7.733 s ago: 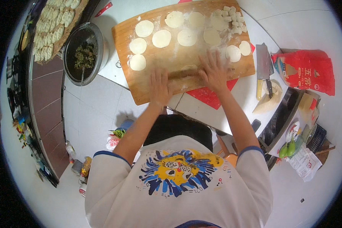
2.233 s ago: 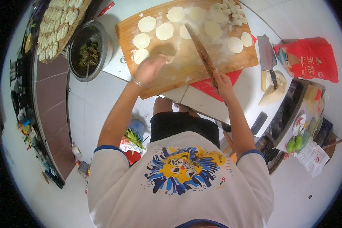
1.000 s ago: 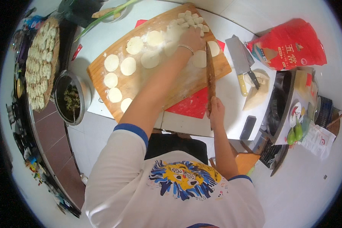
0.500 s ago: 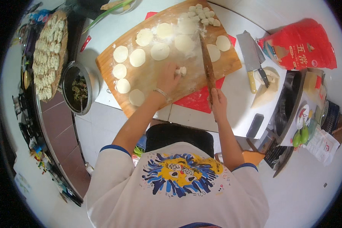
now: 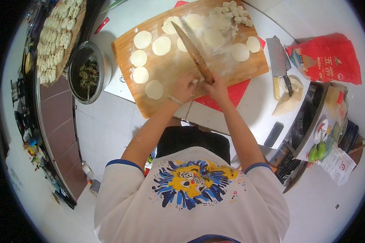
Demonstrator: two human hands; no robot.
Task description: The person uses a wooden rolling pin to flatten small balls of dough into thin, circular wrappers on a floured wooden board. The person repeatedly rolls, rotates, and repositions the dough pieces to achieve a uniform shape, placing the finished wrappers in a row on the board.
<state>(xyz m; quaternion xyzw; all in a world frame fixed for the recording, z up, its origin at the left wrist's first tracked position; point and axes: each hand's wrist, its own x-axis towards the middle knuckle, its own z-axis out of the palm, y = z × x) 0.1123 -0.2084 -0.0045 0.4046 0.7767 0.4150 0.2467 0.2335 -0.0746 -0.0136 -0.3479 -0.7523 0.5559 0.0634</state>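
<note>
My right hand [image 5: 217, 90] is closed round the near end of a long tapered wooden rolling pin [image 5: 194, 53], which slants away to the far left over the board. Close beside it, my left hand [image 5: 184, 87] is closed on a small dough piece [image 5: 194, 81] near the front edge of the floury wooden board [image 5: 227, 72]. Flat round dough wrappers [image 5: 162, 45] lie about the board. The pin's far part crosses in front of some of them. Several small dough lumps [image 5: 233, 11] are gathered at the board's far right corner.
Right of the board are a cleaver [image 5: 278, 52], a small black-bladed knife [image 5: 287, 84], a phone [image 5: 274, 134] and a red bag [image 5: 328, 60]. To the left stand a metal pot of dark filling [image 5: 71, 87] and a round tray [image 5: 78, 32] of shaped dumplings.
My right hand has come left, next to my left hand, and the rolling pin's far end has swung left. My left hand is nearer the board's front edge. The view has shifted slightly.
</note>
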